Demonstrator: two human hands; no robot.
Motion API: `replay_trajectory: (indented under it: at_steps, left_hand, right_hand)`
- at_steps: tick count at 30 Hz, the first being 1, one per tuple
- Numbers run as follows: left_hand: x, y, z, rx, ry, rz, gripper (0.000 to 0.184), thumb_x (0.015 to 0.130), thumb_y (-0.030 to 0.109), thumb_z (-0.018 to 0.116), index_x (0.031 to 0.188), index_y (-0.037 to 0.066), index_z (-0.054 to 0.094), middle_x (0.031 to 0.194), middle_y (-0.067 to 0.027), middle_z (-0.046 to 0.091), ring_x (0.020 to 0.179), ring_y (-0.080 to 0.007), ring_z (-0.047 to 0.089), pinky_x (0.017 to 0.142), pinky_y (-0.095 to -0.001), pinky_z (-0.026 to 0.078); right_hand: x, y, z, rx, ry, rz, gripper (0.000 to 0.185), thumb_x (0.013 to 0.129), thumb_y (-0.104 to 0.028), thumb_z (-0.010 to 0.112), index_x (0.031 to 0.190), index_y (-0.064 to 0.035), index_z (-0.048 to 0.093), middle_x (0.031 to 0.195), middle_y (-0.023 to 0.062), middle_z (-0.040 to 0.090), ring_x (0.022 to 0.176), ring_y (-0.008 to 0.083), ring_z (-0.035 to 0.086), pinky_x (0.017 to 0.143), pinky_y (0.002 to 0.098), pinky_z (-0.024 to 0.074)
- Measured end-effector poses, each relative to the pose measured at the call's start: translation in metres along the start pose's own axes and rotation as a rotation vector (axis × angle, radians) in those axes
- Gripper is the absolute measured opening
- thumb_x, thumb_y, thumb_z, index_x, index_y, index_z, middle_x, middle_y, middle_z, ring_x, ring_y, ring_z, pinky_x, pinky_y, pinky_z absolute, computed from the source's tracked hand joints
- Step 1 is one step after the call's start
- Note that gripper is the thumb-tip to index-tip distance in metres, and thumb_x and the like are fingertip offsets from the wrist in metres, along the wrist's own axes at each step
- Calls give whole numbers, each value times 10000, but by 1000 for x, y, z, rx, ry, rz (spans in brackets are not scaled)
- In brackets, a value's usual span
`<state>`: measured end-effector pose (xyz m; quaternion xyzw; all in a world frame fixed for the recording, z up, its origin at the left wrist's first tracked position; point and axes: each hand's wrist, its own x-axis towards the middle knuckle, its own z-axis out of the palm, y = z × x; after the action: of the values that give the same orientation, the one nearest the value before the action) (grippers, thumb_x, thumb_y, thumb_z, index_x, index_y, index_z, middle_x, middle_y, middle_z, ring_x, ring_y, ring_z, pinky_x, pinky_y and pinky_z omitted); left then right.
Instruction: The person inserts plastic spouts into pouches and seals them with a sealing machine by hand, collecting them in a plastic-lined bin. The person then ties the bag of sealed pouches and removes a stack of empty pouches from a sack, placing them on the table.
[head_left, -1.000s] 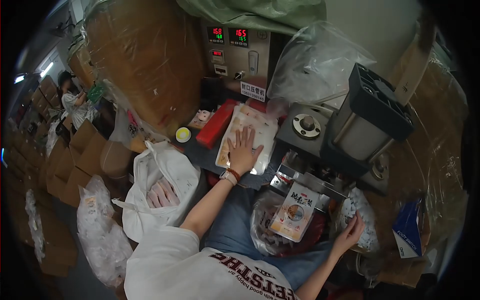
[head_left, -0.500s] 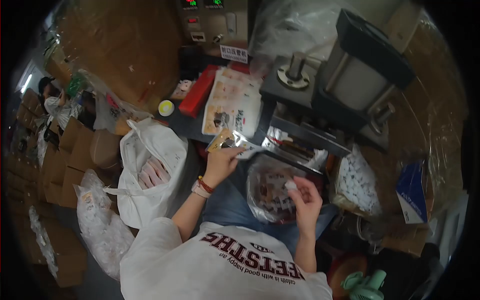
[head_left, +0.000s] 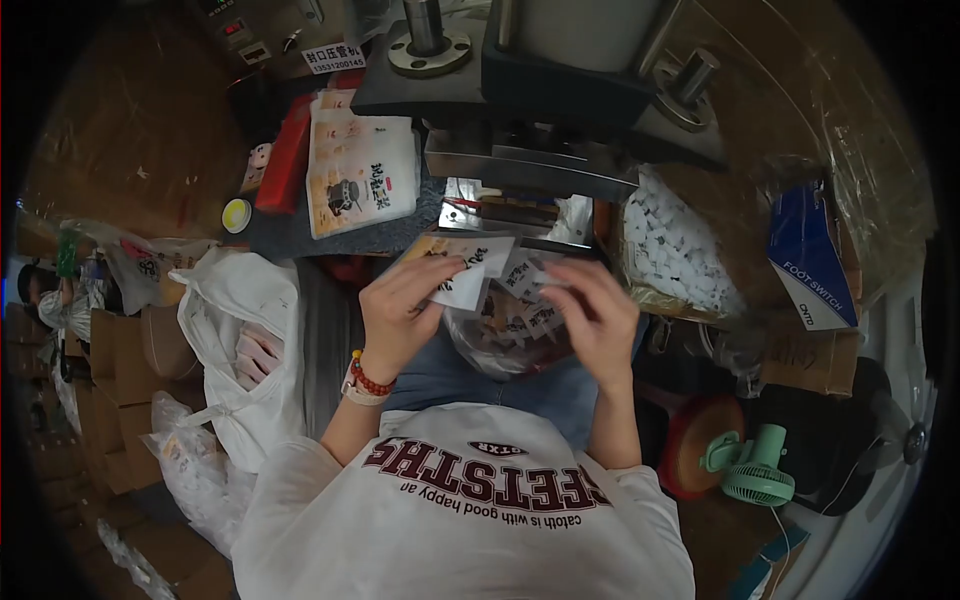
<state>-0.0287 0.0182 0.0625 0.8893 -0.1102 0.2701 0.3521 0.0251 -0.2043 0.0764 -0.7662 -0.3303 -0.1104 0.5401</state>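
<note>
My left hand (head_left: 405, 300) is closed on a printed pouch (head_left: 470, 270), white with an orange-yellow patch and black lettering, held up in front of the machine. Opposite it, my right hand (head_left: 598, 315) has thumb and fingers drawn together. Motion blurs its fingertips, and I cannot make out what is between them. Below both hands, a clear plastic bag (head_left: 490, 345) on the lap contains several small printed pieces. Ahead is a press machine (head_left: 530, 165) with a metal slot. Flat printed pouches (head_left: 362, 170) lie in a stack to its left.
A box of small white plastic parts (head_left: 680, 245) stands right of the press, beside a blue-and-white foot switch box (head_left: 805, 260). At left is an open white sack (head_left: 245, 340) with pinkish packets inside. A green fan (head_left: 758, 470) sits at lower right. Another person (head_left: 70, 305) is far left.
The view has swung right. My left hand has raised the pouch over the bag. My right hand, which had a small white piece at its fingertips, has come up close to the pouch.
</note>
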Motion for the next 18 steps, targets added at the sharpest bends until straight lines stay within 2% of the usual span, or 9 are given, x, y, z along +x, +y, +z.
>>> replay_trajectory:
  at_steps: [1,3,5,7,9,11,12,15,18]
  left_hand:
    - [0,-6,3,8,42,-21,384,632,-40,593,979,87,696,983,-44,702,939,-235,669,790,-318,543]
    - [0,-6,7,40,19,24,386,634,-28,600,989,94,690,996,-38,698,926,-233,668,767,-314,545]
    - [4,5,10,50,-60,57,381,625,-53,583,978,48,687,969,-85,696,933,-266,666,793,-322,532]
    - [4,7,7,69,-82,46,385,628,-48,584,986,54,686,976,-82,696,931,-260,667,791,-322,532]
    - [4,6,5,88,-102,39,390,631,-42,584,994,60,685,983,-78,695,928,-255,668,788,-322,533]
    - [1,4,8,53,-183,29,380,640,15,619,1001,118,680,976,-22,693,880,-212,662,698,-316,536]
    - [-2,2,11,50,-186,30,380,640,15,619,1001,118,680,976,-22,693,880,-212,662,698,-316,536]
    - [-5,-1,22,40,-90,-9,372,640,17,626,994,117,679,968,-18,693,883,-206,657,691,-315,533]
    - [-3,4,22,187,14,42,361,642,19,628,987,112,681,978,-22,691,888,-209,654,693,-311,534]
  right_hand:
    - [-3,-1,-3,159,137,219,231,756,77,656,979,15,651,984,118,636,827,223,628,716,298,499]
    - [-3,5,-3,288,174,247,233,762,70,665,990,20,659,970,108,649,822,190,628,724,276,495]
    - [1,5,3,68,-10,41,224,761,57,671,982,21,662,953,114,655,821,199,627,726,280,496]
    - [4,5,4,30,-37,-53,227,756,42,682,981,13,663,950,120,654,805,228,623,715,302,500]
    - [7,0,-1,-164,-84,-167,221,743,33,694,960,3,665,934,121,648,804,264,612,703,323,499]
    - [6,-1,-2,-193,-83,-159,229,734,36,695,958,1,663,933,120,645,807,272,607,700,330,497]
    - [5,-2,-2,-220,-87,-150,237,726,39,697,956,-1,661,933,119,642,811,281,602,697,336,496]
    - [-3,8,-3,-256,42,-103,287,729,41,665,1010,5,623,964,119,619,829,289,599,698,369,502]
    - [-4,2,-3,-381,9,-99,256,714,33,702,964,-2,656,942,114,639,802,270,602,695,342,497]
